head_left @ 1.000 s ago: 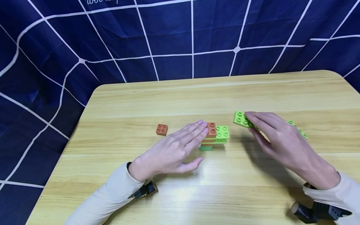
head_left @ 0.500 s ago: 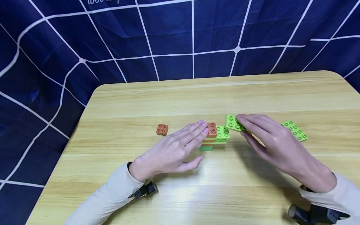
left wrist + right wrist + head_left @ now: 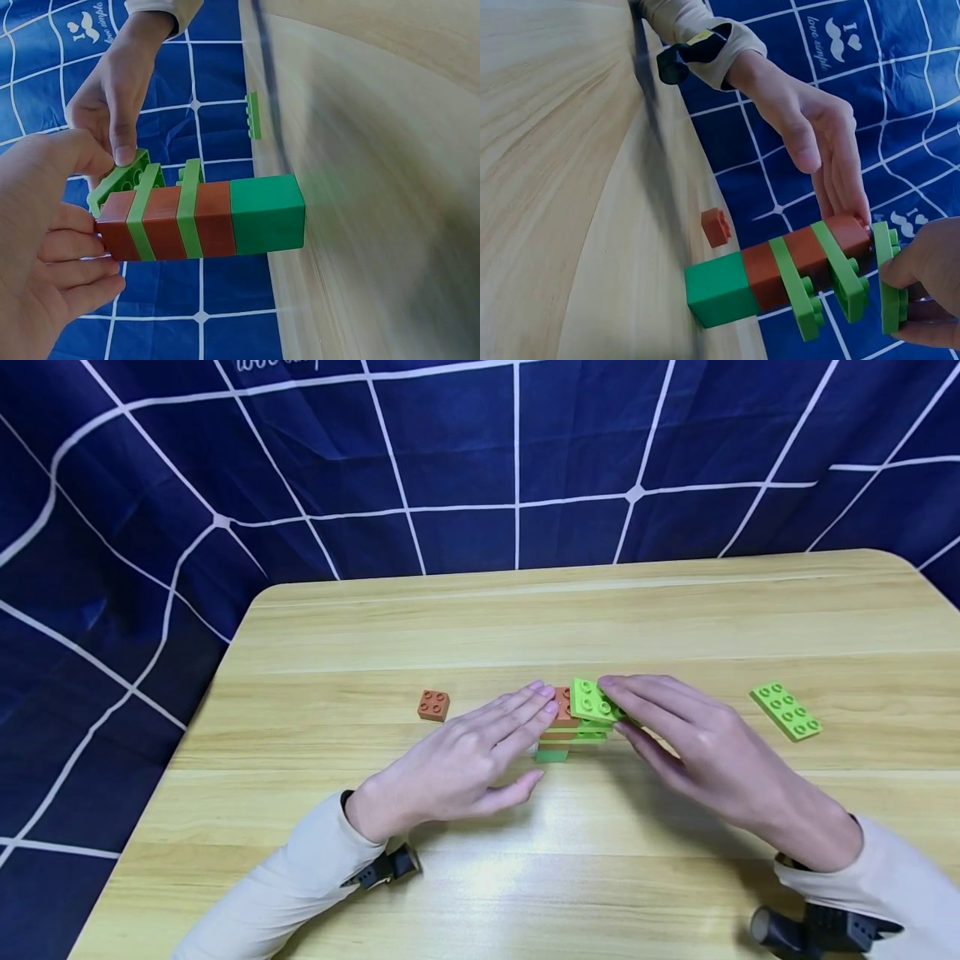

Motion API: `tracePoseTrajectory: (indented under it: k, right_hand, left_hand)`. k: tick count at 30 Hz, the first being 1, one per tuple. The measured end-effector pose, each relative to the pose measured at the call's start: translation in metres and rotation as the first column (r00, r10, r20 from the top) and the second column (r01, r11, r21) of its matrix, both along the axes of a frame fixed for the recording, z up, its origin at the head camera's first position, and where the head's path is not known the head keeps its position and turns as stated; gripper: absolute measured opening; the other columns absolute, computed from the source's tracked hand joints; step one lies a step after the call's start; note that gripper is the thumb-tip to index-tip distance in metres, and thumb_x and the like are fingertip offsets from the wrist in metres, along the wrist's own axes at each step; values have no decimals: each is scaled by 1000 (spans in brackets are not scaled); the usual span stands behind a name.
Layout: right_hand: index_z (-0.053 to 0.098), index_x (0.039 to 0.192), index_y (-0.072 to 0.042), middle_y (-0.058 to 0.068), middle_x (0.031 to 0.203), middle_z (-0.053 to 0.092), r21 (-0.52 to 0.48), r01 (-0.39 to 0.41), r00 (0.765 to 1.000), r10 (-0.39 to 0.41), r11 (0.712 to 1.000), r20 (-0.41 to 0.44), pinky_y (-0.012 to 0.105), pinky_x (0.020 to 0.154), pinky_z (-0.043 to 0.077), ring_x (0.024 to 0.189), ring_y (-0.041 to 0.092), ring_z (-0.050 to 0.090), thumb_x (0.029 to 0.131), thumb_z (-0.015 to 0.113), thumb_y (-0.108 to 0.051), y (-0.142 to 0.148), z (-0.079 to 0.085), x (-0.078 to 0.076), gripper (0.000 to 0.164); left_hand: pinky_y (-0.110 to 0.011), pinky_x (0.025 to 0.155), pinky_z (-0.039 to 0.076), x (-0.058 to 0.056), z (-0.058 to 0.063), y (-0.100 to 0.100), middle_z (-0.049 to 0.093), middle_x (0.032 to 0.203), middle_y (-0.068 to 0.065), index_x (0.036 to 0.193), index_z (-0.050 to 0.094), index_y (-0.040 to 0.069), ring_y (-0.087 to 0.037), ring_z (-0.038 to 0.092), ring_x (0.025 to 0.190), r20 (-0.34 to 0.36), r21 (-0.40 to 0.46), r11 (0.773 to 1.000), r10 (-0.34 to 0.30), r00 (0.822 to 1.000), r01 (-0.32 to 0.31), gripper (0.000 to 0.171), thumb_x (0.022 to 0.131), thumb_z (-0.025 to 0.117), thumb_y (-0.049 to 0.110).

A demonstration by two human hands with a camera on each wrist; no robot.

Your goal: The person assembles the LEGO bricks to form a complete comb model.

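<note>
A tower of toy building bricks stands on the table; its bottom is a green brick [image 3: 268, 215], with reddish-brown bricks and two light green plates stacked alternately above. Both plates jut out to the right. My left hand [image 3: 472, 756] has straight fingers touching the left side of the top reddish-brown brick [image 3: 564, 710], its thumb held apart. A third light green eight-stud plate [image 3: 588, 700] is pinched between the thumb and fingers of my right hand [image 3: 701, 752]. That plate tilts close over the tower's top, overlapping the top brick's right edge in the head view.
One loose reddish-brown four-stud brick [image 3: 433, 705] lies left of the tower. Another light green plate [image 3: 786, 711] lies flat at the right. A dark blue cloth [image 3: 457, 460] with white lines hangs behind the wooden table [image 3: 375, 627].
My right hand has carried the light green plate leftward, from right of the tower to over its top. My left hand has stayed at the top brick.
</note>
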State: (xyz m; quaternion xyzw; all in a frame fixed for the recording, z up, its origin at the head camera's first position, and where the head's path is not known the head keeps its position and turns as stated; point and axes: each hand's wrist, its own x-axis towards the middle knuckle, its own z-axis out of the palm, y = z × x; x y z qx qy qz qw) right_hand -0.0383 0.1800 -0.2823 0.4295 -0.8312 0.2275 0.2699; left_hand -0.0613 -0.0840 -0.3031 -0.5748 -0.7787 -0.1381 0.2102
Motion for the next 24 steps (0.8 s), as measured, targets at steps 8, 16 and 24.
tracePoseTrajectory:
  k: [8,16,24]
  right_hand:
    - [62,122,7,20,113,66,-20,-14,1000,14,1000,-23,14,109,32,99,35,64,104,39,-30,-6,-6,-5,47]
    - [61,124,6,21,114,66,-38,-21,1000,21,999,-17,14,109,33,100,35,64,104,39,-30,-8,-6,-5,46]
    - [62,122,6,20,114,66,-36,-40,999,39,999,-17,15,108,34,100,34,64,104,39,-29,-12,-5,-7,45]
  left_hand:
    - [-31,115,27,-1,0,0,48,139,-25,133,49,-12,-32,41,134,24,29,1000,-12,1000,11,55,91,62,22]
    - [-30,114,30,-2,-1,-1,47,139,-27,133,48,-13,-32,43,133,43,61,998,-27,999,24,54,93,59,21]
    - [-19,94,49,-3,-3,-4,43,142,-28,141,33,-15,-30,59,117,202,170,985,-63,977,28,60,96,54,19]
